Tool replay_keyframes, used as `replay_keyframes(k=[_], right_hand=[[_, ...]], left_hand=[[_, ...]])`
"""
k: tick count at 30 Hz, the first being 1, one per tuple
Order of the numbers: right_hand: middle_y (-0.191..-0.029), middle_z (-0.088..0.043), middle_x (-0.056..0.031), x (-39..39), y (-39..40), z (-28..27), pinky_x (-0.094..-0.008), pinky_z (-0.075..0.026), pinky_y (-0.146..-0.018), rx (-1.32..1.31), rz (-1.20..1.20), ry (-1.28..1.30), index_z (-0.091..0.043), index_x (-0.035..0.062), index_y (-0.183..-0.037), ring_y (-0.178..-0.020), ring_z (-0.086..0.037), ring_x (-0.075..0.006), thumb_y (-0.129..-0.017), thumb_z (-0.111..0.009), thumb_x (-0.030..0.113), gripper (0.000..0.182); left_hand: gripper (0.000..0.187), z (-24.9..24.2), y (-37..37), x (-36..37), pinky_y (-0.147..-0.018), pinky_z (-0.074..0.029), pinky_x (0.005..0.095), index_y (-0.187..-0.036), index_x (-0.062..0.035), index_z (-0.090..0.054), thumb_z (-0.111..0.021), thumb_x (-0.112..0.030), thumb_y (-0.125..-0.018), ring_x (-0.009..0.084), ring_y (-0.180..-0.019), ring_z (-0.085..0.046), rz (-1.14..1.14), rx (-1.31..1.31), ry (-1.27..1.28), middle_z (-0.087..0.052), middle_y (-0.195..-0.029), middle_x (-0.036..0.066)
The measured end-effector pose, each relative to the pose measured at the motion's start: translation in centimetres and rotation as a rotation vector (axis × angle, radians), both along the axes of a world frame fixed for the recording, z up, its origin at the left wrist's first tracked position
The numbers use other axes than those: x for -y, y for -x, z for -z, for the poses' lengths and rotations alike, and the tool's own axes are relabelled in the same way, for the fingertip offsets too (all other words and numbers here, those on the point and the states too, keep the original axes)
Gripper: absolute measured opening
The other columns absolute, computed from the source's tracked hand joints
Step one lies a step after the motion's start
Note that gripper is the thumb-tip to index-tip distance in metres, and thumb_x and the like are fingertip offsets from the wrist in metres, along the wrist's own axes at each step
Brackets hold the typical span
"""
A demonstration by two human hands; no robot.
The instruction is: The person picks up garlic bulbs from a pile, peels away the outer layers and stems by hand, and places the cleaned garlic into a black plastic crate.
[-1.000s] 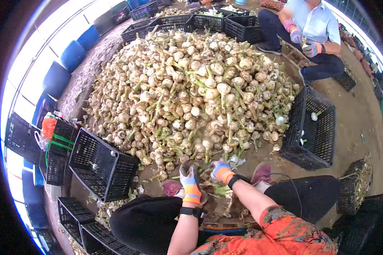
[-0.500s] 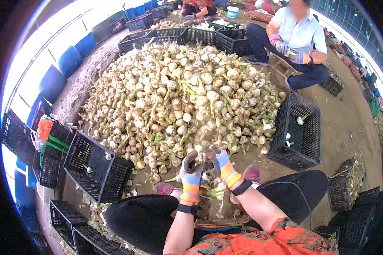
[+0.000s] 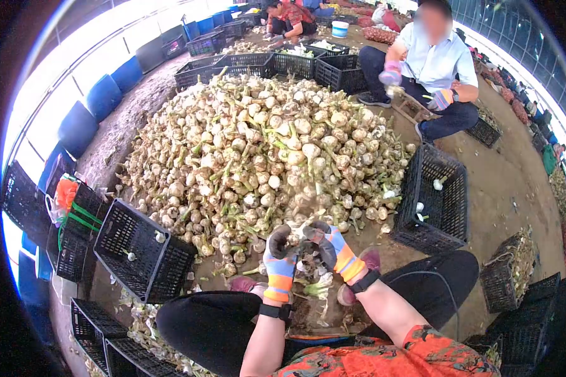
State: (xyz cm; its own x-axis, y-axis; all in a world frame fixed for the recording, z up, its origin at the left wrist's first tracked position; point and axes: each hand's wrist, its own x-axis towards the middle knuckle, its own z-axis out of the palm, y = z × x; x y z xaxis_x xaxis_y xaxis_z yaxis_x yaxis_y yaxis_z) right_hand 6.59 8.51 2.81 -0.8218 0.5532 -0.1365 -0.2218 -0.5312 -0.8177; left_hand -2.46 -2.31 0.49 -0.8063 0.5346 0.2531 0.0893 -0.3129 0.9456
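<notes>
My left hand (image 3: 279, 256), in a striped glove with dark fingers, is closed round a garlic bulb (image 3: 294, 237) in front of the heap. My right hand (image 3: 332, 246), gloved alike, is closed beside the bulb with its fingers bent inward. What its fingers pinch is hidden. Both hands are just short of the near edge of a large pile of garlic bulbs (image 3: 251, 151), many with stems and dirty skins. Below the hands, green and pale trimmings (image 3: 319, 287) lie on the ground between my shoes.
A black crate (image 3: 146, 248) with a few bulbs tilts at left; another crate (image 3: 437, 201) holding several bulbs stands at right. More crates (image 3: 251, 63) line the far side. A co-worker (image 3: 431, 60) sits at the upper right; another person (image 3: 289, 22) crouches behind. Garlic skins fill a basket (image 3: 510, 270).
My hands have shifted only slightly, with the right fingers turning a little more downward. The seated co-worker's hands have moved apart. The view has tilted slightly upward.
</notes>
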Motion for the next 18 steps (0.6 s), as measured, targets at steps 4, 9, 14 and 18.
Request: replay_keyframes(k=[4, 9, 14, 18], right_hand=[[-0.090, -0.064, -0.0043, 0.0, 0.2, -0.3, -0.0227, -0.047, -0.073, 0.003, 0.015, -0.336, -0.055, -0.0003, -0.099, -0.084, -0.059, -0.0112, -0.082, -0.063, 0.017, 0.026], [-0.089, -0.063, -0.0042, -2.8, 0.5, 4.9, -0.0256, -0.048, -0.067, 0.198, 0.009, -0.300, -0.057, 0.0016, -0.099, -0.077, -0.058, -0.0111, -0.074, -0.067, 0.009, 0.028], [-0.098, -0.061, -0.0098, -3.0, 0.1, 4.7, -0.0284, -0.050, -0.072, 0.173, 0.195, -0.704, -0.057, -0.0008, -0.102, -0.079, -0.060, -0.0164, -0.068, -0.058, -0.008, 0.035], [-0.100, -0.061, -0.0107, -3.4, 0.3, 5.0, -0.0303, -0.049, -0.074, 0.112, -0.005, -0.247, -0.055, -0.0020, -0.106, -0.082, -0.061, -0.0174, -0.070, -0.066, 0.000, 0.038]], left_hand=[[0.051, -0.7, -0.4, 0.2, -0.090, -0.043, 0.0284, -0.114, 0.0000, -0.051, -0.067, 0.010, -0.067, 0.0169, -0.103, -0.053, 0.036, 0.143, -0.056, -0.054, -0.115, 0.009], [0.042, -2.0, -0.8, 0.5, -0.083, -0.046, 0.0253, -0.118, -0.0020, -0.047, -0.061, 0.003, -0.079, 0.0149, -0.098, -0.055, 0.066, 0.368, -0.083, -0.056, -0.110, 0.008], [0.040, -3.6, -0.7, 1.2, -0.075, -0.052, 0.0285, -0.123, -0.0054, -0.042, -0.057, -0.014, -0.087, 0.0151, -0.084, -0.059, 0.300, 0.657, -0.132, -0.056, -0.105, 0.009], [0.042, -4.2, -1.1, 0.4, -0.074, -0.053, 0.0287, -0.123, -0.0037, -0.042, -0.060, -0.009, -0.085, 0.0162, -0.083, -0.060, 0.312, 0.787, -0.240, -0.056, -0.104, 0.009]])
